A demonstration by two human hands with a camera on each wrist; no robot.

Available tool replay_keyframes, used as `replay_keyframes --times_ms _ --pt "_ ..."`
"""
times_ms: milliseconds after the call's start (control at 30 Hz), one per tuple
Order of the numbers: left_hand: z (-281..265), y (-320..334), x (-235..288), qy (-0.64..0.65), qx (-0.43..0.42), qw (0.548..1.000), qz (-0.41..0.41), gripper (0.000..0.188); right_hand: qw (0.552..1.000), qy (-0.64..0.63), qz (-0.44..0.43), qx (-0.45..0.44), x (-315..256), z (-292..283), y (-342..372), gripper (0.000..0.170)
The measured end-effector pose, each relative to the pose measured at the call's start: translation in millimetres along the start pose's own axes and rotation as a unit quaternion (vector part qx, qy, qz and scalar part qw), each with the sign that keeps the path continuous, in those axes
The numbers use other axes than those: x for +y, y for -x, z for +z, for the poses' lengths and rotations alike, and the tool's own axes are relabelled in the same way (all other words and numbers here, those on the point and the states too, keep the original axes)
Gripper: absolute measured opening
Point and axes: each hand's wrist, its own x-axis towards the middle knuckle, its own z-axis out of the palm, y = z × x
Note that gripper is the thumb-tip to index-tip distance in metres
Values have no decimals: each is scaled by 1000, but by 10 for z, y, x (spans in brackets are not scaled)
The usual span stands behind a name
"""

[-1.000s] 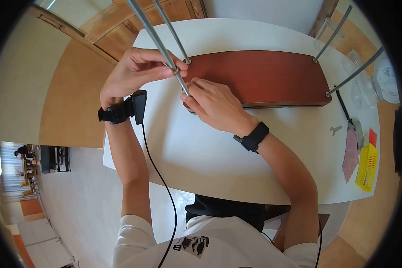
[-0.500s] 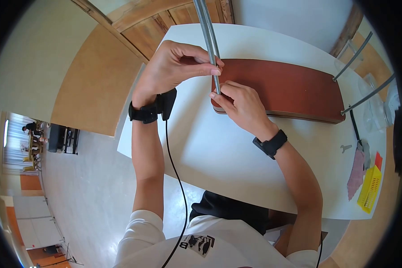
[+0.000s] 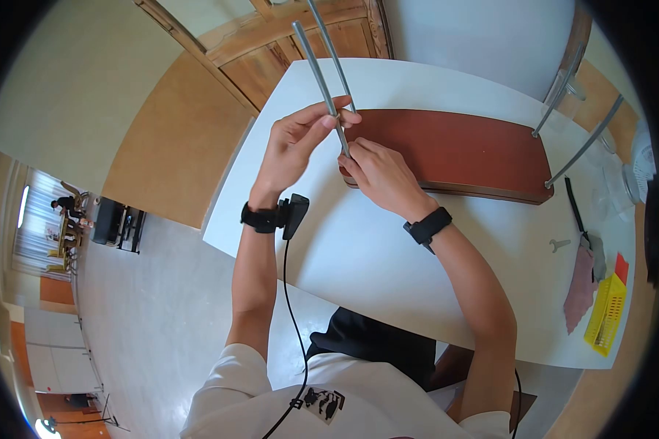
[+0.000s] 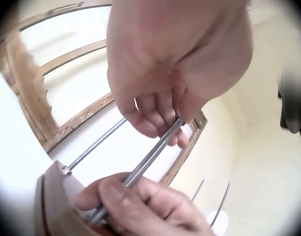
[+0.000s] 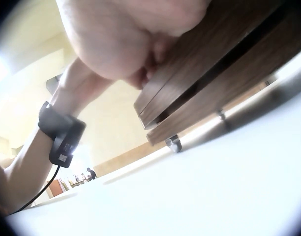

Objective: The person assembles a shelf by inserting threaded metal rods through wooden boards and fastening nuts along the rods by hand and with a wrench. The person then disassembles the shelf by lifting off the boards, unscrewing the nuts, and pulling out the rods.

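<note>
A slim metal rod [image 3: 316, 69] rises from the near left corner of a reddish-brown wooden board [image 3: 454, 150]. My left hand [image 3: 289, 154] pinches this rod partway up between thumb and fingers. Lower down, my right hand [image 3: 386, 177] grips the same rod just over the board; its thumb [image 4: 113, 191] lies along the metal in the left wrist view. The rod's foot is hidden behind the right fingers. A second rod [image 3: 331, 51] stands at the far left corner, and two more rods [image 3: 560, 91] rise at the right end. Beneath the layered board, a caster wheel [image 5: 174, 143] shows.
The board stands on a white table [image 3: 366, 256]. To the right lie a small wrench [image 3: 559, 245], a black-handled tool [image 3: 574, 205], a pink cloth [image 3: 580, 289] and a yellow basket [image 3: 605, 314]. Clear plastic containers [image 3: 622, 183] sit at the right edge. A cable [image 3: 291, 300] hangs from the left wrist.
The head view has shifted, so the board sits lower and more to the right. Both hands stay on the same rod; the left hand's fingers have shifted their hold on it.
</note>
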Motion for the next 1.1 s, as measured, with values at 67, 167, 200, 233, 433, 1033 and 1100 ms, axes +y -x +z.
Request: replay_keyframes --times_ms 67,167,200,233,433,1033,1100 --pt "-49 -11 31 30 -31 998 -40 39 1000 2 -18 8 9 14 8 21" --pt "-64 -8 17 46 -12 997 -59 35 1000 13 -13 7 -2 2 6 22" --pt "-51 -6 -12 45 -13 997 -59 35 1000 12 -13 8 -2 -2 2 22" --pt "-27 -3 -27 18 24 998 -48 32 1000 5 -5 5 -4 -4 -4 22" --pt "188 78 -4 -134 177 975 -30 27 1000 -10 10 1 -3 17 7 20" --pt "34 33 36 0 72 997 -19 34 1000 0 -1 16 16 30 17 22" --pt "117 18 3 -39 128 991 22 23 1000 2 2 15 29 36 18 22"
